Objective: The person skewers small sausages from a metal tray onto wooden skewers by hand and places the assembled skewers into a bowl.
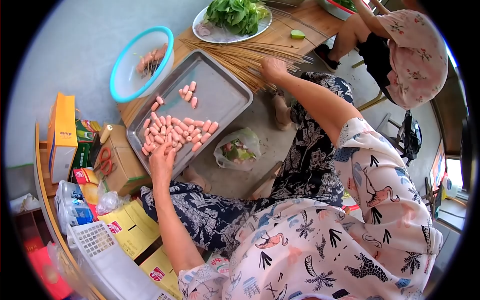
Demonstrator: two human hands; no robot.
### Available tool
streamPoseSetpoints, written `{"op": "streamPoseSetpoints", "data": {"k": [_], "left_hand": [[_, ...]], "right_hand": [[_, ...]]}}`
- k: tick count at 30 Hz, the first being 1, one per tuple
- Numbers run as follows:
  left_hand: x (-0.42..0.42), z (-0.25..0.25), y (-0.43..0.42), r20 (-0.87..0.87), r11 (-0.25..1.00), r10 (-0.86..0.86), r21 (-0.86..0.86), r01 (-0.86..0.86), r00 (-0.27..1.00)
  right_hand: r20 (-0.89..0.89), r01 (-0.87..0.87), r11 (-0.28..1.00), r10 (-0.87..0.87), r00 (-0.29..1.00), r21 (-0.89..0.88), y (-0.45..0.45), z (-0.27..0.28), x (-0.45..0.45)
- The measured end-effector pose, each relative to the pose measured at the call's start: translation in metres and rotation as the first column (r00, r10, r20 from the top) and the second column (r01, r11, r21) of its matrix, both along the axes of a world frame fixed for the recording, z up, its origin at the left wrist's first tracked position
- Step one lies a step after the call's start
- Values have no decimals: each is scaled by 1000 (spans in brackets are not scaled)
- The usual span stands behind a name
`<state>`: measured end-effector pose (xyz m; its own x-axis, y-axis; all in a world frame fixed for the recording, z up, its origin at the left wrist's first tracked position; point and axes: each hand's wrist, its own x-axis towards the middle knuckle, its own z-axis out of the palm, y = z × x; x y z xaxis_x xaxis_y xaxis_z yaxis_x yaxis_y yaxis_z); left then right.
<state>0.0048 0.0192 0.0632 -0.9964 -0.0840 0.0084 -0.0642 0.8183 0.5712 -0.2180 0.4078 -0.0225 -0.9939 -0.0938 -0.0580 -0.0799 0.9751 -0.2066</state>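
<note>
Sausages [188, 121], stubby, pink, left hand [162, 162] at them, right hand [274, 70] at skewers [225, 56], grips unclear

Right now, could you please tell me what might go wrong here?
The skewers by the right hand jut past the table edge, so a knock could spill them. The sausages lie loose in the tray, so the left hand, reaching into the pile, might scatter some.
</note>
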Motion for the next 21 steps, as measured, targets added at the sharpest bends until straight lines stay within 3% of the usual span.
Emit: {"op": "streamPoseSetpoints", "data": {"k": [7, 13, 14, 15, 16, 18, 19, 20, 21], "left_hand": [[-2, -10, -5, -38, 997, -66, -49, 64, 997], [-1, -16, -12, -28, 997, -64, -53, 62, 998], [-1, -16, -12, -24, 998, -54, -45, 53, 998], [-2, -17, -12, -50, 998, -52, -33, 50, 997], [-2, -17, -12, -52, 999, -44, -30, 43, 998], [-2, -13, -10, -140, 997, -82, -25, 80, 987], [-2, -9, -8, -81, 997, -68, 16, 69, 994], [-2, -6, -5, -85, 998, -62, 17, 64, 994], [-1, -4, -2, -32, 992, -33, 121, 36, 999]], "right_hand": [[-63, -2, 999, -1, 998, -47, 1, -17, -6], [-81, -91, 977, 76, 994, -194, 0, -1, 4], [218, 34, 894, 72, 973, -446, 2, 6, 5], [488, 224, 755, 144, 861, -617, 2, 14, 7], [487, 217, 758, 149, 861, -615, 2, 20, 12], [700, 547, 469, 256, 667, -693, -3, 36, 29], [722, 610, 395, 279, 633, -687, -6, 46, 40], [720, 605, 399, 281, 634, -689, -8, 54, 54], [699, 674, 237, 423, 576, -699, -10, 61, 68]]}}
